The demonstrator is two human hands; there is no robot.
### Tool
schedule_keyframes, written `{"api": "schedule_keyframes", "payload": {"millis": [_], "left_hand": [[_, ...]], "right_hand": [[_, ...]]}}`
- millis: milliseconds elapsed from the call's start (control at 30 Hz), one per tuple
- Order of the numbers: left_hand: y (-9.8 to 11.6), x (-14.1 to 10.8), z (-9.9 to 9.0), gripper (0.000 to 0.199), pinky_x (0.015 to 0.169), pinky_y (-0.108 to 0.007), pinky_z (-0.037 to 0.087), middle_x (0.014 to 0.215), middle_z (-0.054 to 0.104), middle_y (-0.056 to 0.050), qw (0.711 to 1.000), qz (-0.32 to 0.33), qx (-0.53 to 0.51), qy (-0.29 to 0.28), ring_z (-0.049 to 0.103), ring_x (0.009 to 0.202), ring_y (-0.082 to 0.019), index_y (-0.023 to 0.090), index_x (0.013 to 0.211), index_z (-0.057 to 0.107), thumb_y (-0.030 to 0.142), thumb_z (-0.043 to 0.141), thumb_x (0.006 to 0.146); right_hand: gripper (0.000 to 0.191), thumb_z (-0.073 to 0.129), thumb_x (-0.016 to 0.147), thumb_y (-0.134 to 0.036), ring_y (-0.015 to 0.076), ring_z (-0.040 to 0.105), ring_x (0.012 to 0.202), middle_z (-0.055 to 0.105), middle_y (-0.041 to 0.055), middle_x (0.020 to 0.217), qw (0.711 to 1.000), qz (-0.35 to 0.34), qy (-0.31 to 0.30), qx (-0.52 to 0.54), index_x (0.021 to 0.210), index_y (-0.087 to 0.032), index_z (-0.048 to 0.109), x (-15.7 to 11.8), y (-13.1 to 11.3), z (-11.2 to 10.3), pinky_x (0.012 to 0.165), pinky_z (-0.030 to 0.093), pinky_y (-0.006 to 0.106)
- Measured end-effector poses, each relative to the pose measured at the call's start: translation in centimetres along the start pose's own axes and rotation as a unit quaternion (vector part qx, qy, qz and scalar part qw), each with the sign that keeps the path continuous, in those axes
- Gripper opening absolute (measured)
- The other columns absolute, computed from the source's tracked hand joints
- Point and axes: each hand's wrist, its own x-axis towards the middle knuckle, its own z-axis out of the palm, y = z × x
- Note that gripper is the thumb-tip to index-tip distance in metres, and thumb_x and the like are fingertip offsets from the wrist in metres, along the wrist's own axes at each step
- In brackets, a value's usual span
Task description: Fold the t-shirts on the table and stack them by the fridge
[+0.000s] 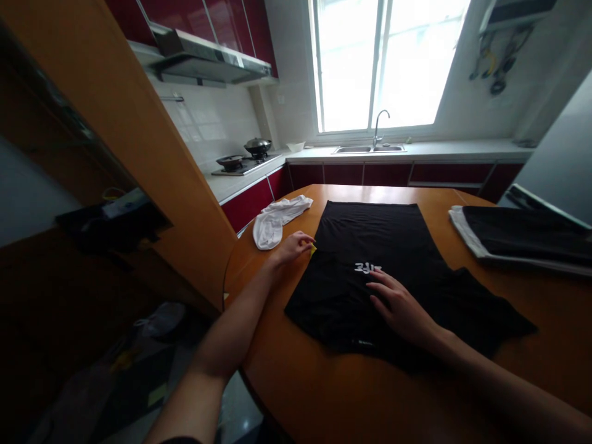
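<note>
A black T-shirt (383, 234) lies spread on the wooden table, its straight hem toward the window and one sleeve reaching out to the right. White lettering (365, 267) marks its middle. At the shirt's left edge, the fingers of my left hand (293, 246) are pinched together on the cloth. A small yellow piece (313, 250) shows just under those fingertips; I cannot make out what it is. My right hand (398, 302) rests flat on the shirt with fingers apart, covering part of the lettering.
Beyond my left hand lies a crumpled white cloth item (272, 225). Folded dark and white cloth (522, 237) sits on the table's right side. An orange-brown panel (152, 154) rises at the left. Behind the table (296, 376) run a counter, stove (252, 164) and sink (370, 149).
</note>
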Motion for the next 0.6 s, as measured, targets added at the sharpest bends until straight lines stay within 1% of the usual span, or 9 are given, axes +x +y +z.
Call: {"api": "schedule_keyframes", "payload": {"millis": [67, 133, 233, 300, 367, 433, 500, 533, 600], "left_hand": [[-0.3, 0.4, 0.8, 0.028, 0.087, -0.030, 0.051, 0.101, 0.063, -0.008, 1.000, 0.022, 0.000, -0.017, 0.062, 0.092, -0.019, 0.018, 0.104, 0.077, 0.037, 0.068, 0.086], [-0.5, 0.7, 1.6, 0.024, 0.089, -0.031, 0.051, 0.101, 0.062, -0.008, 0.999, 0.028, 0.010, -0.027, 0.062, 0.094, -0.019, 0.018, 0.100, 0.078, 0.035, 0.071, 0.084], [-0.5, 0.9, 2.4, 0.026, 0.095, -0.035, 0.050, 0.103, 0.062, -0.007, 0.999, 0.014, 0.050, -0.010, 0.061, 0.098, -0.022, 0.019, 0.102, 0.077, 0.033, 0.077, 0.079], [-0.3, 0.9, 2.4, 0.032, 0.101, -0.038, 0.047, 0.107, 0.063, -0.008, 0.997, 0.015, 0.076, 0.013, 0.060, 0.104, -0.024, 0.019, 0.107, 0.075, 0.033, 0.078, 0.078], [0.1, 0.7, 2.1, 0.030, 0.103, -0.036, 0.046, 0.110, 0.064, -0.009, 0.995, 0.018, 0.084, 0.051, 0.060, 0.108, -0.024, 0.019, 0.111, 0.074, 0.034, 0.071, 0.085], [0.9, 0.5, 1.9, 0.027, 0.103, -0.033, 0.046, 0.112, 0.066, -0.010, 0.992, 0.016, 0.084, 0.096, 0.062, 0.110, -0.022, 0.017, 0.113, 0.072, 0.032, 0.057, 0.095], [2.0, 0.1, 2.5, 0.035, 0.107, -0.033, 0.044, 0.122, 0.066, -0.012, 0.989, 0.016, 0.093, 0.114, 0.061, 0.117, -0.022, 0.015, 0.121, 0.068, 0.030, 0.044, 0.101], [2.5, -0.1, 3.1, 0.039, 0.111, -0.035, 0.040, 0.132, 0.063, -0.013, 0.989, 0.017, 0.106, 0.101, 0.057, 0.125, -0.023, 0.014, 0.128, 0.064, 0.031, 0.040, 0.103], [3.6, -0.6, 4.8, 0.050, 0.119, -0.043, 0.030, 0.152, 0.048, -0.016, 0.989, 0.012, 0.144, 0.038, 0.040, 0.143, -0.027, 0.012, 0.143, 0.052, 0.040, 0.037, 0.104]], "right_hand": [[0.036, 0.049, 0.098, -0.034, 0.0290, 0.044, 0.141, 0.053, 0.0106, 0.149, 1.000, -0.007, -0.008, 0.005, 0.122, -0.021, 0.070, 0.0, -0.5, 0.0, 0.118, 0.037, 0.052], [0.035, 0.049, 0.097, -0.033, 0.0286, 0.047, 0.139, 0.054, 0.0098, 0.148, 1.000, -0.016, -0.018, 0.006, 0.122, -0.022, 0.071, -0.1, -1.0, 0.1, 0.118, 0.038, 0.051], [0.035, 0.050, 0.097, -0.032, 0.0282, 0.046, 0.140, 0.054, 0.0096, 0.147, 0.999, -0.032, -0.028, 0.002, 0.124, -0.022, 0.070, -0.1, -1.5, 0.2, 0.118, 0.038, 0.050], [0.034, 0.051, 0.097, -0.032, 0.0280, 0.045, 0.140, 0.054, 0.0095, 0.147, 0.999, -0.038, -0.028, 0.000, 0.124, -0.022, 0.070, -0.2, -1.6, 0.3, 0.118, 0.038, 0.049], [0.034, 0.050, 0.097, -0.031, 0.0277, 0.045, 0.140, 0.054, 0.0098, 0.147, 0.999, -0.042, -0.022, -0.003, 0.124, -0.021, 0.070, -0.1, -1.4, 0.3, 0.118, 0.038, 0.049], [0.034, 0.051, 0.098, -0.031, 0.0276, 0.046, 0.140, 0.054, 0.0103, 0.147, 0.999, -0.044, -0.011, -0.004, 0.124, -0.021, 0.069, -0.1, -1.1, 0.3, 0.118, 0.038, 0.049], [0.033, 0.051, 0.098, -0.029, 0.0280, 0.047, 0.139, 0.054, 0.0108, 0.146, 0.999, -0.048, 0.002, -0.002, 0.124, -0.020, 0.069, -0.1, -0.8, 0.4, 0.118, 0.038, 0.051], [0.033, 0.051, 0.098, -0.029, 0.0283, 0.047, 0.138, 0.054, 0.0110, 0.146, 0.999, -0.050, 0.008, 0.000, 0.124, -0.020, 0.069, -0.1, -0.6, 0.5, 0.117, 0.038, 0.052], [0.033, 0.052, 0.098, -0.029, 0.0288, 0.048, 0.138, 0.055, 0.0114, 0.146, 0.998, -0.054, 0.015, 0.001, 0.125, -0.020, 0.068, -0.1, -0.5, 0.7, 0.117, 0.039, 0.053]]}}
